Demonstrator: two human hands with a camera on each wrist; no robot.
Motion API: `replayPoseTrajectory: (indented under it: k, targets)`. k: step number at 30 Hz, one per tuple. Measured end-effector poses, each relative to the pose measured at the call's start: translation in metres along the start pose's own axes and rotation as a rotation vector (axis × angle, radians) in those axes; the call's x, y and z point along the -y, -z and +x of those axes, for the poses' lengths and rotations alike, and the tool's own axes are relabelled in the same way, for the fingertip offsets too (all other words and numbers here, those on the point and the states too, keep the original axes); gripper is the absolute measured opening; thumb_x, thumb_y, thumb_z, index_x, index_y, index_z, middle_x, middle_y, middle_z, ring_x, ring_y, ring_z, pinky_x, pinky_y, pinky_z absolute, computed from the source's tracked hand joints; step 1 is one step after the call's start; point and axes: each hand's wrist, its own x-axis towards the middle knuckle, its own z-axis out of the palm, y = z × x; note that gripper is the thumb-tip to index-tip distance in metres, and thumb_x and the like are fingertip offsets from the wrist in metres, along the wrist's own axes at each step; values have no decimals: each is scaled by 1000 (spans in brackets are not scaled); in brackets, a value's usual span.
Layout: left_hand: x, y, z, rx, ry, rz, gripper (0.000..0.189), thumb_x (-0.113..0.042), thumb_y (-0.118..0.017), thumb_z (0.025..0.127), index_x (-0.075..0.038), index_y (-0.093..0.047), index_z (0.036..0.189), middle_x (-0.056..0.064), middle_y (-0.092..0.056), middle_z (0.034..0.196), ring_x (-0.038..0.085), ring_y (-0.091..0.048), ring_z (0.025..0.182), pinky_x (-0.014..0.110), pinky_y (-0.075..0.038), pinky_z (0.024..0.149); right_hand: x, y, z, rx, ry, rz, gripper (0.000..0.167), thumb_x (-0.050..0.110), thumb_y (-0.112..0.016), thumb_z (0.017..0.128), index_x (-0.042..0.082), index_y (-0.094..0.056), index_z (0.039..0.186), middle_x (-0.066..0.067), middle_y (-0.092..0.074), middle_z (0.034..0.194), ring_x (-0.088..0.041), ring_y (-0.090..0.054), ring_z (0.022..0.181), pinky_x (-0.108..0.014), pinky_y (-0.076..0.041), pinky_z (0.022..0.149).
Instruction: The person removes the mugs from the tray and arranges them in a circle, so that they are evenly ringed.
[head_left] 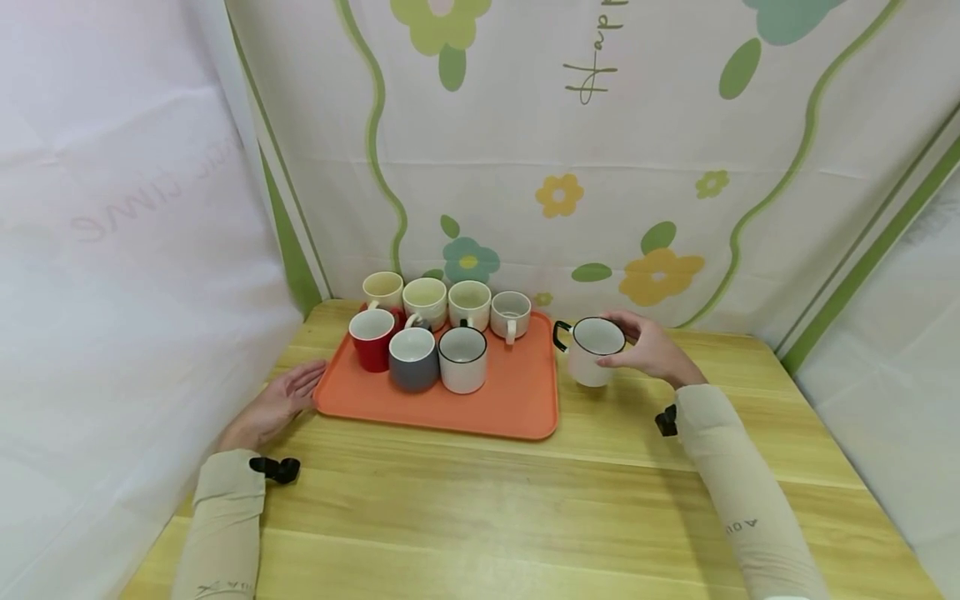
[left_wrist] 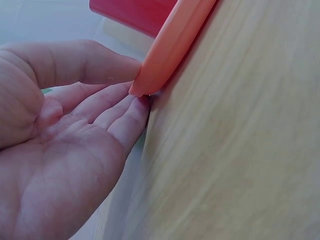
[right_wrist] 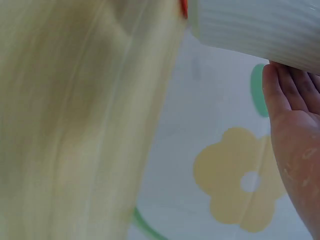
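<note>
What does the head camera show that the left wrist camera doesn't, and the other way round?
Only the head view: the right hand holding a white mug, and a grey mug on the orange tray.
Only the left wrist view: a close-up of the thumb and a fingertip at the tray's rim.
Both: the left hand, orange tray, red mug and wooden table.

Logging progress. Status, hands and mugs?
Left hand pinches orange tray. Right hand grips white mug, right of tray. Seven other mugs aboard, taking up space.
</note>
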Motion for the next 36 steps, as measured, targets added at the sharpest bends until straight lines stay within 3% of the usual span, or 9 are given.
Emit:
replayPoseTrajectory:
  k: [8,16,31,33,36]
  targets:
    - [3,1,1,-15,4,15,81,7,-57,103,8,-6,166,33,-6,174,50,-4,160,7,-42,112,-24,-2,-1,-15,-3,54,80,21,-95,79,11,-56,149,-14,-64,143,-8,-64,120,-10,-53,97]
    - [2,1,0,-19,9,32,80,5,-57,105,7,-7,167,32,-7,174,52,-4,160,4,-43,109,-35,-3,-2,-26,-41,64,81,22,-94,81,12,-54,150,-15,-62,145,-19,-63,124,-11,-54,95]
    - [4,-1,1,-3,4,-10,81,9,-55,103,8,-5,166,33,-4,174,52,-2,160,6,-43,111,-41,1,-4,-2,-61,86,84,18,-90,86,10,-47,157,-20,-56,151,-16,-61,125,-9,-52,94]
    - [4,-1,1,-6,5,-14,81,10,-55,103,8,-4,166,33,-3,174,52,-1,160,6,-43,111,-42,3,-3,12,-58,62,84,19,-89,87,10,-46,158,-20,-56,151,-22,-60,129,-14,-53,97]
    - [3,0,0,-9,6,2,81,9,-55,103,8,-4,166,33,-4,174,53,-2,160,6,-43,111,-38,7,-2,42,-54,28,86,24,-88,89,10,-42,161,-19,-50,157,-34,-52,143,-34,-51,115]
